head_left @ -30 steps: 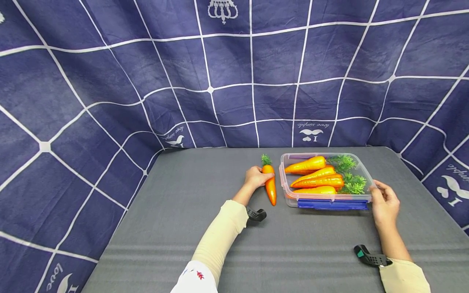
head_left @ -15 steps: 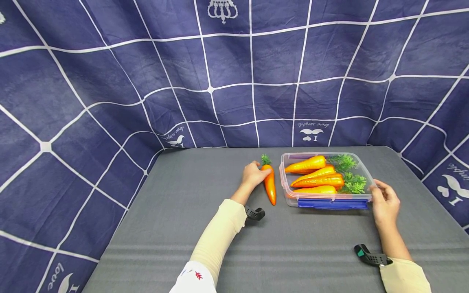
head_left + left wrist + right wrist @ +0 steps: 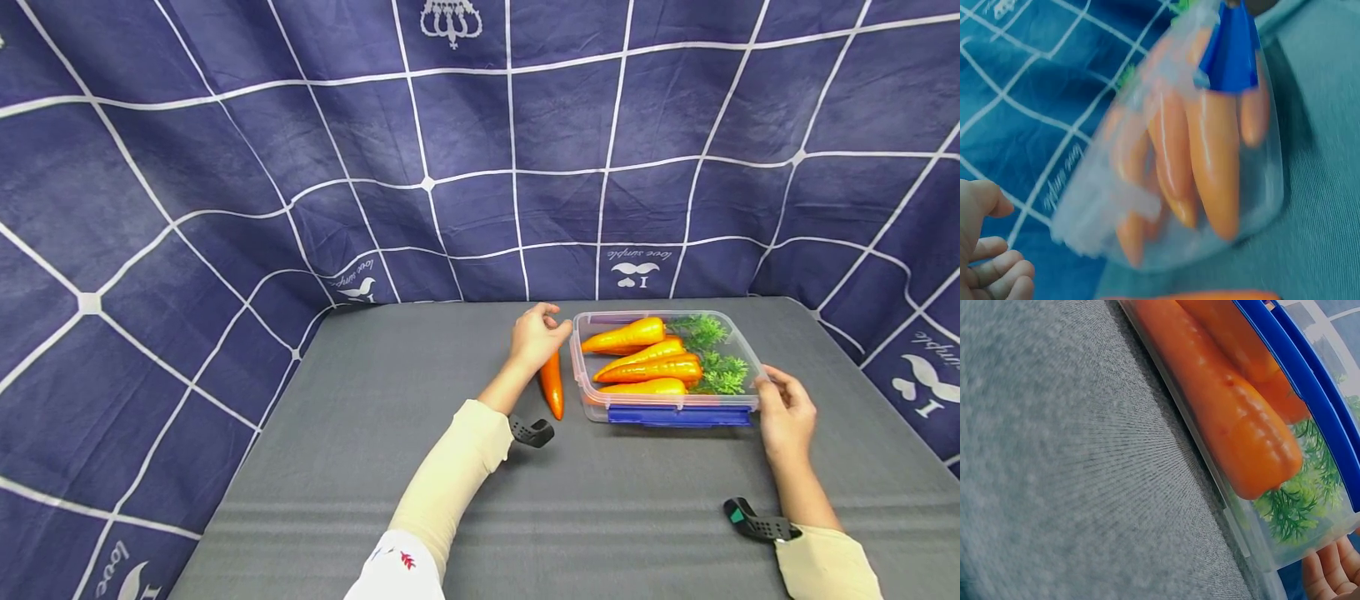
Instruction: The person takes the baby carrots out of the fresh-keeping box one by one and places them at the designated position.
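My left hand [image 3: 534,340] hovers above a single carrot [image 3: 552,390], hiding its upper part and leafy top. Its fingers are loosely bent and hold nothing; in the left wrist view they stand apart from the container. To the right, a clear plastic food container [image 3: 681,416] with a blue clip at its front holds several carrots [image 3: 652,368], green leaves toward the right end. My right hand [image 3: 787,421] grips the container's right end, thumb at the rim, fingers along the outer wall. Whether a lid covers it, I cannot tell.
A grey cloth [image 3: 360,450] covers the table. Behind and at the sides hangs a navy curtain [image 3: 465,125] with white grid lines, meeting the table's back edge. Each wrist wears a black strap [image 3: 532,431].
My left hand has let go of the single carrot and shifted up and right toward the container's left end. The carrot stays on the table. My right hand keeps its place.
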`<state>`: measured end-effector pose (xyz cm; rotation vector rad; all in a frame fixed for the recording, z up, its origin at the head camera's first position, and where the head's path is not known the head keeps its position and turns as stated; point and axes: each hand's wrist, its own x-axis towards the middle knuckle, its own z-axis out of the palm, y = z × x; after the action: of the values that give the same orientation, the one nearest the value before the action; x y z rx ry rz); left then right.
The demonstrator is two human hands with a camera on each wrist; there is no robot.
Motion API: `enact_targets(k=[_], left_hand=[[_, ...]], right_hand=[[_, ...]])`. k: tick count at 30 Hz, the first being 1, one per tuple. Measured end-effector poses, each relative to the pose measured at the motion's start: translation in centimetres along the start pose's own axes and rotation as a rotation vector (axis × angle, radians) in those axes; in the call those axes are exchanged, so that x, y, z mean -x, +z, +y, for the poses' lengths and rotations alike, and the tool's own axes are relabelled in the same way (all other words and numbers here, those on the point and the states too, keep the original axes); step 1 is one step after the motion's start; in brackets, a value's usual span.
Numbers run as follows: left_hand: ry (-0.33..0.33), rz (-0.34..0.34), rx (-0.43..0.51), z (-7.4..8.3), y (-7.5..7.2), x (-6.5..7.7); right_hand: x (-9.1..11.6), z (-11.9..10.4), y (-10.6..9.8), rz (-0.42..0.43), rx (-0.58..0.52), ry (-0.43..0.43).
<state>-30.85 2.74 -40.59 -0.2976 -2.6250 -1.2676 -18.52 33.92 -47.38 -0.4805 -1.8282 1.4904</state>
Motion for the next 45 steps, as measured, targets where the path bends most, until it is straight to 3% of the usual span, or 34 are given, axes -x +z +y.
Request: enact_targets(k=[4, 10, 14, 20, 25, 32, 37, 45], left_hand=[[0.110, -0.036, 0.051, 2.0, 0.4, 0.1], [0.236, -0.239, 0.013, 4.9, 1.6, 0.5], [0.320, -0.385, -0.071, 6.4, 2.9, 0.9], [0.412, -0.520, -0.249, 7.9, 5.2, 1.4], [0.403, -0.549, -0.386, 9.1, 7.2, 1.8], [0.348, -0.469, -0.547, 10.4, 9.3, 2.8], [0.250, -0.424, -0.565, 10.7, 10.4, 3.4], [0.041, -0.363, -0.608, 11.3, 11.8, 3.7]], right_hand=[[0.0, 0.1, 0.1, -0.002, 0.003, 0.006], [-0.1, 0.0, 0.2, -0.020, -0.017, 0.034], [0.6, -1.5, 0.1, -0.046, -0.042, 0.053], [0.2, -0.8, 0.1, -0.023, -0.007, 0.018], [-0.1, -0.3, -0.1, -0.003, -0.012, 0.022], [0.0, -0.4, -0.3, 0.000, -0.020, 0.016], [0.0, -0.3, -0.4, -0.005, -0.009, 0.012], [-0.1, 0.0, -0.2, -0.011, 0.012, 0.024]])
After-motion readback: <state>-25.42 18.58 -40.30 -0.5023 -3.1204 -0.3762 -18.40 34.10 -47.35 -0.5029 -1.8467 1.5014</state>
